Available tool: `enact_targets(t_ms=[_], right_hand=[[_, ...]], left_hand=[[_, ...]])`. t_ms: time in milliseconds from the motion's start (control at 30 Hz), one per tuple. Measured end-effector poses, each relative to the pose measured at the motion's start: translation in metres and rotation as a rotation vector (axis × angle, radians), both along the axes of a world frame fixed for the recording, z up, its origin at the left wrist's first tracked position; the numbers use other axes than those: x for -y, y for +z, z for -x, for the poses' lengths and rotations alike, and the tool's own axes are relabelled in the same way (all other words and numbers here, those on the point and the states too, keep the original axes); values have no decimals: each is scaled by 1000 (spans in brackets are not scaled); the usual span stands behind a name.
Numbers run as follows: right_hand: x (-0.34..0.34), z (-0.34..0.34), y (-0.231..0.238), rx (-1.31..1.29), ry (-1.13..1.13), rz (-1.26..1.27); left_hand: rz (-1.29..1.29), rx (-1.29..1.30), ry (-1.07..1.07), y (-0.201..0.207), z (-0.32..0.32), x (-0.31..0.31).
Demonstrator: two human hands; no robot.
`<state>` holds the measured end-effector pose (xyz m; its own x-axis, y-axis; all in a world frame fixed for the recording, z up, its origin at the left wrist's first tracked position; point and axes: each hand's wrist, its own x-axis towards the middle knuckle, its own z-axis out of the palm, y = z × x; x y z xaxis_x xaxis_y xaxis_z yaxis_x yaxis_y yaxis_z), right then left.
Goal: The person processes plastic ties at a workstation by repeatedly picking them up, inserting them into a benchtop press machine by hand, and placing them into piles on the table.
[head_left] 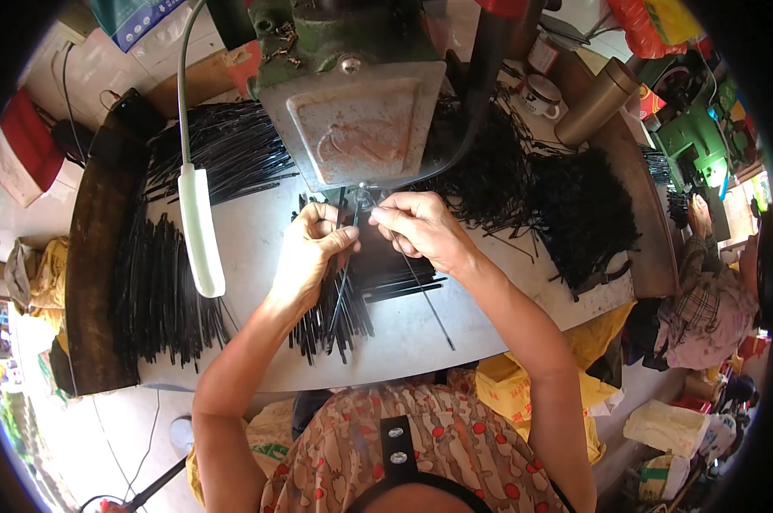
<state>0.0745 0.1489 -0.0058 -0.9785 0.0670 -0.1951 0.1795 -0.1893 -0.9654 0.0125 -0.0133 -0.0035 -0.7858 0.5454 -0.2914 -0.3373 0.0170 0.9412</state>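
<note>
Under the head of a green machine with a grey metal cover (356, 120), my two hands are close together. My left hand (318, 244) is closed, thumb against fingers, on a thin black rod (341, 295) that slants down toward me. Opposite it, my right hand (425, 227) pinches another thin black rod (429, 303), whose lower end hangs out over the pale tabletop (480, 316). The upper rod ends meet near the small metal tip below the cover, where detail is too small to make out. A loose bunch of black rods (318, 325) lies beside and below my left hand.
Black rod piles lie at the back left (224, 145), left (164, 291) and right (583, 214). A white lamp (200, 231) hangs on a bendable neck. A mug (540, 94) and a brown flask (598, 103) stand back right. Another person's hand (700, 215) is at far right.
</note>
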Motion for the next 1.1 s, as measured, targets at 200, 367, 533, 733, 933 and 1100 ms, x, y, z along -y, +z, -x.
enact_targets(t_ms=[200,367,533,733,933,1100], right_hand=[[5,7,-6,-34,-55,27],[9,10,-8,-52,-47,43],[12,12,-9,-68,-90,19],[11,12,-7,-46,-44,29],[-11,-2,4,32,-31,-259],[-55,-25,17,71,-160,-574]], left_hand=[[-94,-5,30,-12,4,-8],[-144,-51,70,-15,3,-13],[-153,-24,116,-14,1,-15],[-145,19,172,-13,5,-20],[-131,85,192,-11,5,-19],[-67,61,150,0,7,-14]])
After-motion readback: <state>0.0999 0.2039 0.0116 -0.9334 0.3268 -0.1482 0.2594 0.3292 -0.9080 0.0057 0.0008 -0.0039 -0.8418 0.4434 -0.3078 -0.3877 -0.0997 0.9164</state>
